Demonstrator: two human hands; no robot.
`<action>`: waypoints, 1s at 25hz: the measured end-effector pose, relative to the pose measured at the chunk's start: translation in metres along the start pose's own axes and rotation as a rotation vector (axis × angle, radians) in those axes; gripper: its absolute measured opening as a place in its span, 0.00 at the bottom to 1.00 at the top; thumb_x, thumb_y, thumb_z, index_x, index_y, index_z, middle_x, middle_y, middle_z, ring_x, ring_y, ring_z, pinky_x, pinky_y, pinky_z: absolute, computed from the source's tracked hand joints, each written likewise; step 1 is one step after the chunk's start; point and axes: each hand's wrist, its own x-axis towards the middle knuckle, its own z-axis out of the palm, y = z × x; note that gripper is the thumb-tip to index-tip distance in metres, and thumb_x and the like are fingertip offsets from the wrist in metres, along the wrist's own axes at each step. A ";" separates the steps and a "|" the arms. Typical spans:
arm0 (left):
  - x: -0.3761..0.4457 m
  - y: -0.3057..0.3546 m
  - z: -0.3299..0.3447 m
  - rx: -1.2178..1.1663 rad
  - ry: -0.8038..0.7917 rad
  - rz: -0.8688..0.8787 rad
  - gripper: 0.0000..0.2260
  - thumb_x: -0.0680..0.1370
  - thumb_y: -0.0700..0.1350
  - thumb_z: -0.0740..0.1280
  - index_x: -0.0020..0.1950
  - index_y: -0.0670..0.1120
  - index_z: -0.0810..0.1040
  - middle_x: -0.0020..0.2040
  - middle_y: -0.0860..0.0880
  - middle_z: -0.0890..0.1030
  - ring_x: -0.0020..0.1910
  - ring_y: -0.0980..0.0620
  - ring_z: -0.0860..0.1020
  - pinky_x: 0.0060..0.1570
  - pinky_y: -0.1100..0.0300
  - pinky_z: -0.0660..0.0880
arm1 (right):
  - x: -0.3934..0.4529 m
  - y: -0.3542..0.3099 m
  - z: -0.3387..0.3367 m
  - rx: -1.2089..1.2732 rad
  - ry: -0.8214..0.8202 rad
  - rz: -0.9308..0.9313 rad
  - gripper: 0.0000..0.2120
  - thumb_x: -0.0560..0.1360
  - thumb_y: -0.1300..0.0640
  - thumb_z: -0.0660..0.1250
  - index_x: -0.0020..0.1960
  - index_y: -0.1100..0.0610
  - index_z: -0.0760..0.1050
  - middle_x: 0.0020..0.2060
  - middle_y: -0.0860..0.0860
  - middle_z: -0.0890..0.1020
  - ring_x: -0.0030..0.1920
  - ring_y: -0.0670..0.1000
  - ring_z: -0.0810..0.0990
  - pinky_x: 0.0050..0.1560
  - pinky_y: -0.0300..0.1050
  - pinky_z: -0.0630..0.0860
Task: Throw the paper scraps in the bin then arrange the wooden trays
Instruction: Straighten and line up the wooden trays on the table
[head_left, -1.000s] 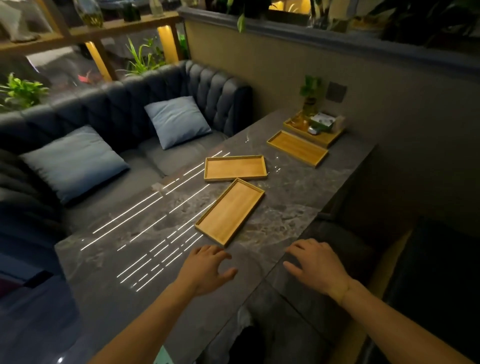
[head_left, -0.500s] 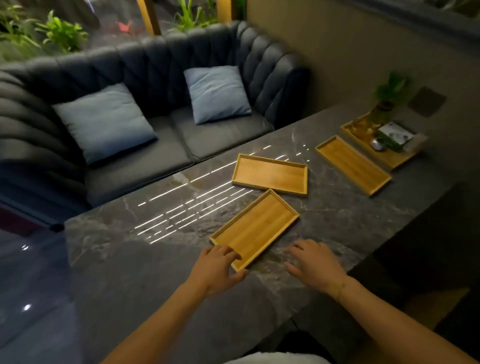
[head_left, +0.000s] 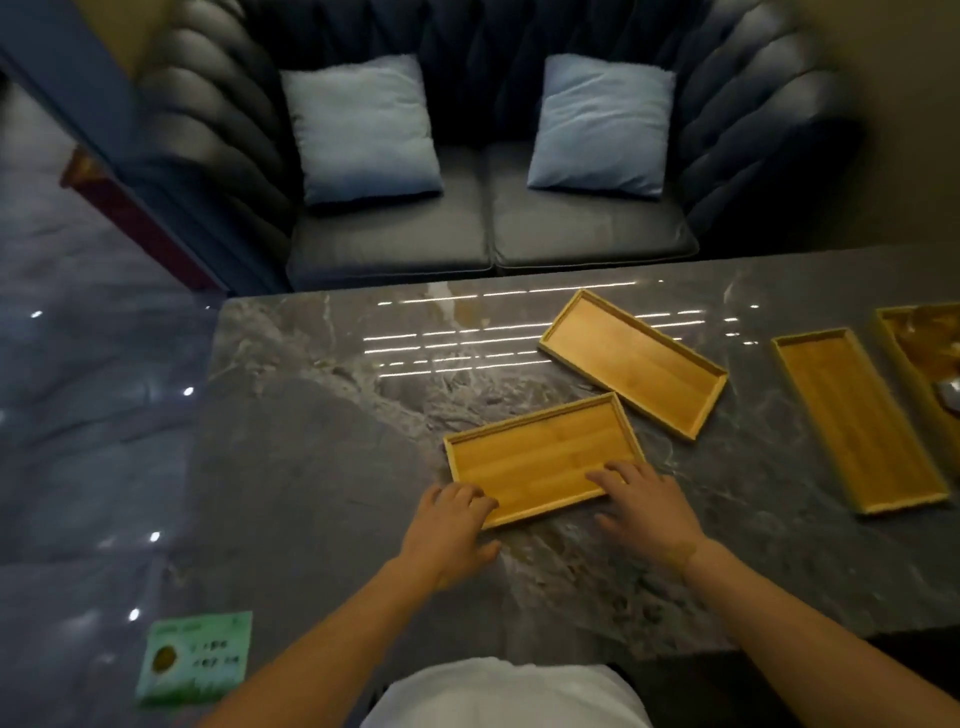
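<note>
Three empty wooden trays lie on the dark marble table (head_left: 322, 457). The nearest tray (head_left: 540, 457) lies in front of me, slightly tilted. My left hand (head_left: 452, 530) grips its near left corner, fingers over the rim. My right hand (head_left: 644, 506) rests on its near right end, fingertips inside the tray. A second tray (head_left: 636, 361) lies angled just behind it, corners almost touching. A third tray (head_left: 857, 415) lies lengthwise further right. No paper scraps or bin are in view.
A fourth wooden tray (head_left: 919, 353) holding small items sits at the right edge. A green card (head_left: 195, 657) lies near the table's left front corner. Beyond the table stands a dark sofa (head_left: 488, 228) with two blue cushions (head_left: 363, 127).
My view has swung left and down over the table. Both hands moved forward from the bare tabletop onto the nearest tray, and that tray has turned closer to crosswise.
</note>
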 end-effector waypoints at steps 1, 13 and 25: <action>0.001 0.010 0.006 -0.019 -0.013 -0.052 0.27 0.75 0.59 0.62 0.72 0.53 0.66 0.72 0.47 0.68 0.72 0.46 0.64 0.71 0.47 0.57 | 0.007 0.010 -0.001 -0.017 -0.022 -0.029 0.29 0.73 0.42 0.64 0.71 0.42 0.60 0.72 0.49 0.65 0.71 0.55 0.63 0.62 0.58 0.68; 0.033 0.049 0.039 0.062 -0.015 -0.346 0.28 0.78 0.39 0.60 0.75 0.55 0.57 0.75 0.43 0.60 0.70 0.41 0.64 0.64 0.45 0.65 | 0.050 0.082 -0.002 -0.197 -0.058 -0.356 0.23 0.77 0.46 0.61 0.71 0.41 0.60 0.75 0.49 0.62 0.75 0.58 0.56 0.68 0.57 0.65; 0.094 -0.021 -0.024 0.411 -0.104 0.150 0.26 0.82 0.42 0.57 0.78 0.48 0.52 0.81 0.49 0.48 0.78 0.48 0.55 0.74 0.39 0.48 | -0.040 -0.013 0.044 -0.128 -0.173 -0.457 0.18 0.75 0.40 0.56 0.58 0.44 0.78 0.67 0.50 0.71 0.73 0.63 0.59 0.70 0.72 0.53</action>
